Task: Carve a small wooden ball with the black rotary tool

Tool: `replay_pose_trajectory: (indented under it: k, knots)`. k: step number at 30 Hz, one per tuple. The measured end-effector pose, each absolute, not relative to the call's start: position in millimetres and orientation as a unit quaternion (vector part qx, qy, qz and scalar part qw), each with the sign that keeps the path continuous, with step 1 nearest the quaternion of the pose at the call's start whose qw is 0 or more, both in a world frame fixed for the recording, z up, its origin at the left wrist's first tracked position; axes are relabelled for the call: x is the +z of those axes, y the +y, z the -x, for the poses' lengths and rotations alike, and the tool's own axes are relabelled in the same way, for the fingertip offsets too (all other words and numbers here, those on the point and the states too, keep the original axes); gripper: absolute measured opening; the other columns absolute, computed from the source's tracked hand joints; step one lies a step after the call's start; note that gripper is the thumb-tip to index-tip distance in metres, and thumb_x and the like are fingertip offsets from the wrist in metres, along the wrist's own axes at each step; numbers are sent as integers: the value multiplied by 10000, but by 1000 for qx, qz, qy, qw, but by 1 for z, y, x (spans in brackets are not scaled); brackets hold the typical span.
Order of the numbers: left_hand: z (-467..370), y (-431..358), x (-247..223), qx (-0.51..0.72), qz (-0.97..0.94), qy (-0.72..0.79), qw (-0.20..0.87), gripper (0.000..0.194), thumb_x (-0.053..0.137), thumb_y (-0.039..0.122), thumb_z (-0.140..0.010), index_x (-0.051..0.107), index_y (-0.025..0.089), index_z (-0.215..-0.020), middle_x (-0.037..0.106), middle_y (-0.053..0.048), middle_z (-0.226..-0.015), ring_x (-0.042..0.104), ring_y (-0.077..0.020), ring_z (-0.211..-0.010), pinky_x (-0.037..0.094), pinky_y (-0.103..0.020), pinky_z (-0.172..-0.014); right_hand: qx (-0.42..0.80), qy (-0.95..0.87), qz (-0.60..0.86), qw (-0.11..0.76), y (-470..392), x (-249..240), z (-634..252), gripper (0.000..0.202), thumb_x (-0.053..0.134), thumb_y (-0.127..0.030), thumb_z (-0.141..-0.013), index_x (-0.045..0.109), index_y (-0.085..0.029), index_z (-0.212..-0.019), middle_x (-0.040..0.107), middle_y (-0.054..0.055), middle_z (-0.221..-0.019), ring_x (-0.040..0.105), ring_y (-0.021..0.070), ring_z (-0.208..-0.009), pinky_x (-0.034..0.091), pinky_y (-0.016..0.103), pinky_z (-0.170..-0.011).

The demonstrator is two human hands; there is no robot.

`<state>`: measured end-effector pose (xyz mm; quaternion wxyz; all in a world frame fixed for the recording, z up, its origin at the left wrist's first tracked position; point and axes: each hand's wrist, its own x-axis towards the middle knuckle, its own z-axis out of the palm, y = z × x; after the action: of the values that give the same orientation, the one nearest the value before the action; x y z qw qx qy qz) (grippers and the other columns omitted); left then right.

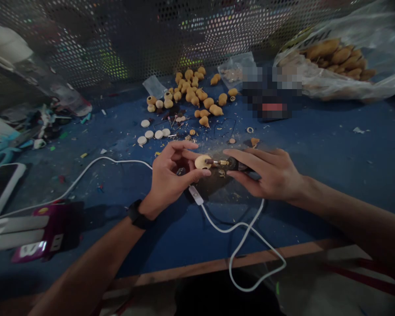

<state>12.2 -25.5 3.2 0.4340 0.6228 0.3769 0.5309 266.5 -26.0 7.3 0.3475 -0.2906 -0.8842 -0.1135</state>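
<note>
In the middle of the head view, my left hand (173, 173) pinches a small cut gourd (200, 162) between thumb and fingers, its pale cut face turned to the right. My right hand (270, 173) is wrapped around a dark rotary tool (234, 163) with a brass-coloured collet. The tool's brownish bit points left and meets the cut face; how deep it reaches I cannot tell. Beneath the hands lie shavings and scraps. A white cord with an inline switch (196, 195) runs below my left hand and loops over the table's front edge.
Whole small gourds (191, 90) are piled at the back, with several white discs (158, 134) in front. A plastic bag of gourds (339, 57) stands back right. On the left are a magenta power adapter (49, 237), a phone (1, 188) and blue-handled scissors (3, 149).
</note>
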Motion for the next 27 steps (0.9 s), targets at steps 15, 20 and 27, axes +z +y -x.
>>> replay_pose_trajectory:
  k: [15,20,27]
  knots:
    - [-12,-28,5,519,-605,378,470,490,985,292,-687,730,197,-1094,830,-43,-991,750,-132,-722,623,-224,-636,-113,-870,328,351,-23,11,-269,315,658,-305,-1039,658,-155,-1316,838,97,-1098,808,194,-834,591,264,-640]
    - [-12,-31,6,508,-606,366,491,347,934,252,-759,789,202,-1071,834,-77,-1099,789,-165,-816,652,-241,-660,-98,-862,338,364,-23,11,-270,304,664,-306,-1031,676,-172,-1304,840,89,-1101,814,202,-848,607,267,-667]
    - [-14,-30,9,527,-604,338,493,238,915,232,-776,790,214,-978,832,-59,-1054,811,-189,-949,682,-263,-765,-96,-863,338,363,-24,11,-269,290,658,-307,-1039,667,-163,-1290,836,103,-1120,814,204,-846,601,274,-660]
